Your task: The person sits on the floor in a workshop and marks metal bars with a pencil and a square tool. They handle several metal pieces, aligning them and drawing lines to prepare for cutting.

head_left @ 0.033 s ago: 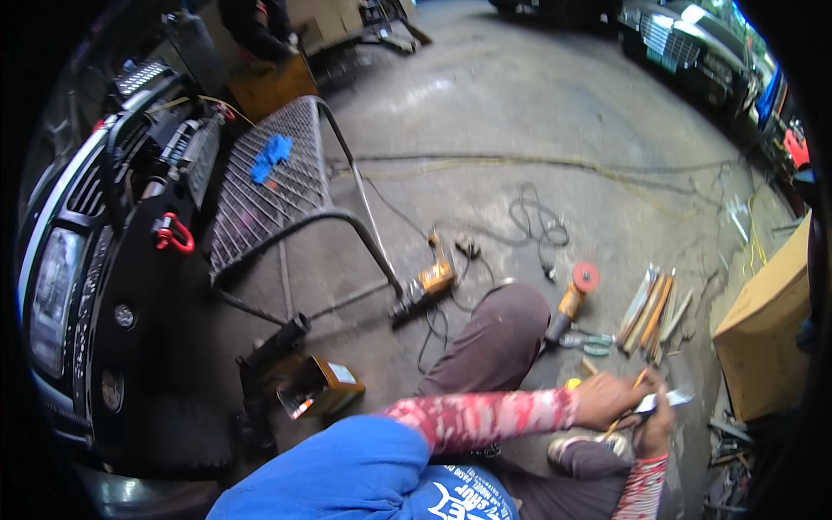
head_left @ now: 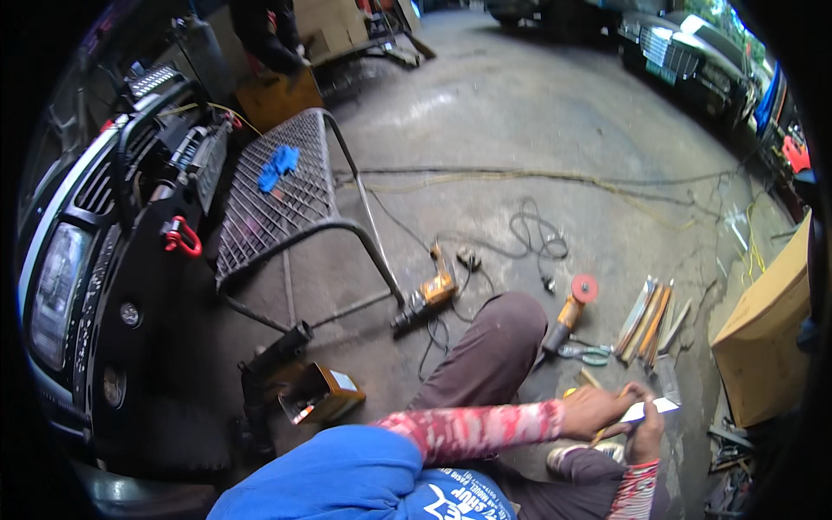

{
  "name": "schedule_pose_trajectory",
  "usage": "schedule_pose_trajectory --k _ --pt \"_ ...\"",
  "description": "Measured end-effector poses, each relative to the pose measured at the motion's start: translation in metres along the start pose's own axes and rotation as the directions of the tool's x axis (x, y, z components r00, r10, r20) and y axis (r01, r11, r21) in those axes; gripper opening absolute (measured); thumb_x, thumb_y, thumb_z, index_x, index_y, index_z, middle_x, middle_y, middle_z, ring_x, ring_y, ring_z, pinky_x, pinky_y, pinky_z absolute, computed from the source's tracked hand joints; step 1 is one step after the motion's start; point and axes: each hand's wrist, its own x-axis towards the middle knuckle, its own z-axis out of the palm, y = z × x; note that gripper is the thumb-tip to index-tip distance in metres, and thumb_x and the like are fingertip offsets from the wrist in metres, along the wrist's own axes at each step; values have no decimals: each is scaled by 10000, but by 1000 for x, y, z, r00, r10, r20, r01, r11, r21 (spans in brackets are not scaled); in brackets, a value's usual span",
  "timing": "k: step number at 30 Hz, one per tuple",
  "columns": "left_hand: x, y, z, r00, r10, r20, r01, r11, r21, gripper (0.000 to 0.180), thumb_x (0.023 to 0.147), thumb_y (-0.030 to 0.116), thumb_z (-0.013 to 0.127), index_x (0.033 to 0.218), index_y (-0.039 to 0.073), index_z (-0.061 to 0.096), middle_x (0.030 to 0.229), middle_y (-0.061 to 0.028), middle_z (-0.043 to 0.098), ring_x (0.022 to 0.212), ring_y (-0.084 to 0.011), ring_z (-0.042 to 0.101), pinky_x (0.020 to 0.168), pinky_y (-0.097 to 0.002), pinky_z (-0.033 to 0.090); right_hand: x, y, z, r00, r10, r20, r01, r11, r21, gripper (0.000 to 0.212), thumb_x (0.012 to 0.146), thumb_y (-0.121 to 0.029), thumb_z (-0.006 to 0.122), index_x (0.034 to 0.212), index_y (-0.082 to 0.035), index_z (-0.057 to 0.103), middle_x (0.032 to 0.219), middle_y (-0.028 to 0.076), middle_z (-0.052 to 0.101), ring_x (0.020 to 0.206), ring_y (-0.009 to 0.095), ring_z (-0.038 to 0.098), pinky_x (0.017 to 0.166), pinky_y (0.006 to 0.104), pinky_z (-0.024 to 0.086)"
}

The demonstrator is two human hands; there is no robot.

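Note:
My left hand (head_left: 592, 412) reaches across from the left, its fingers closed on a thin yellow-orange stick (head_left: 598, 438) that looks like a pencil. Close against it, my right hand (head_left: 646, 435) grips a flat, bright white strip (head_left: 656, 409) whose far end sticks out to the right. Whether the strip is metal or card, I cannot tell. The fingertips of both hands meet at the strip's near end and partly cover it. Just beyond the hands lie green-handled pliers (head_left: 589, 354), an angle grinder (head_left: 570, 314) with a red disc, and a bundle of long flat strips (head_left: 646, 321).
An orange power drill (head_left: 431, 290) and its cords lie on the concrete floor. To the left stand a metal mesh stand (head_left: 277, 195) with blue gloves (head_left: 279, 166) on it, an open small box (head_left: 325, 392) and a vehicle front (head_left: 113, 286). A cardboard box (head_left: 763, 321) is at right. Another person (head_left: 267, 35) works far off.
The view has shifted slightly. My hands have come a little closer together, the yellow-orange stick lies at a lower slant, and the white strip shows more of its length.

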Motion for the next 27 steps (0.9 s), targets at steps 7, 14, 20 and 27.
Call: schedule_pose_trajectory --k 7,14,20,27 --pt "-55 8 -26 967 -14 -253 35 996 81 351 1090 358 556 1286 68 590 1131 -235 695 1034 -459 690 831 -523 559 4 6 -5 965 -236 118 220 967 131 417 1121 -306 430 1330 -6 631 987 136 738 765 203 719 721 321 584" --pt "-70 31 -26 973 33 -229 -16 997 79 329 1048 230 620 1320 49 588 1083 -188 706 999 -435 712 823 -485 574 9 -7 -28 927 -214 -308 262 957 124 413 1105 -421 529 1142 -47 698 680 -33 481 498 50 393 426 228 312" --pt "-59 42 -38 997 58 -47 -53 994 94 216 1057 208 602 1206 52 597 1043 -190 688 963 -438 697 812 -490 549 15 -8 -55 875 -180 -449 317 914 251 452 1099 -483 544 1137 -45 654 671 -44 463 453 52 393 386 233 328" --pt "-57 52 -44 995 75 -66 -73 997 39 261 1017 173 632 1241 39 609 1025 -204 703 937 -425 702 819 -482 555 14 -10 -59 873 -137 -469 306 901 306 449 1091 -481 561 1086 -48 679 652 -49 442 456 54 380 398 238 313"
